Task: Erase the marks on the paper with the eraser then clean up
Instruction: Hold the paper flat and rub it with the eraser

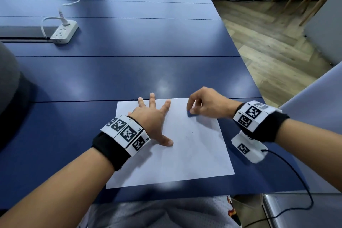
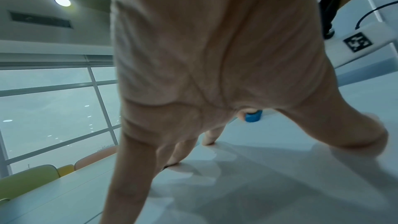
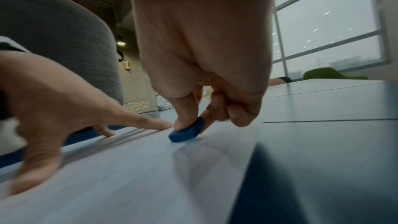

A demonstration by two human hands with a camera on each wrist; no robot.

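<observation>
A white sheet of paper (image 1: 185, 153) lies on the blue table (image 1: 129, 72) near its front edge. My left hand (image 1: 153, 116) lies flat on the sheet's upper left part with fingers spread, holding it down. My right hand (image 1: 203, 103) pinches a small blue eraser (image 1: 190, 113) between thumb and fingers and presses it onto the paper near the top right corner. In the right wrist view the eraser (image 3: 187, 132) sits tilted under the thumb on the paper (image 3: 129, 176). The left wrist view shows the eraser (image 2: 253, 117) beyond the spread fingers. Faint specks remain near the sheet's middle.
A white power strip (image 1: 63, 32) with its cable lies at the table's far left. A white tagged box (image 1: 249, 149) with a black cable hangs below my right wrist at the table's right edge. Chairs stand beyond the far edge.
</observation>
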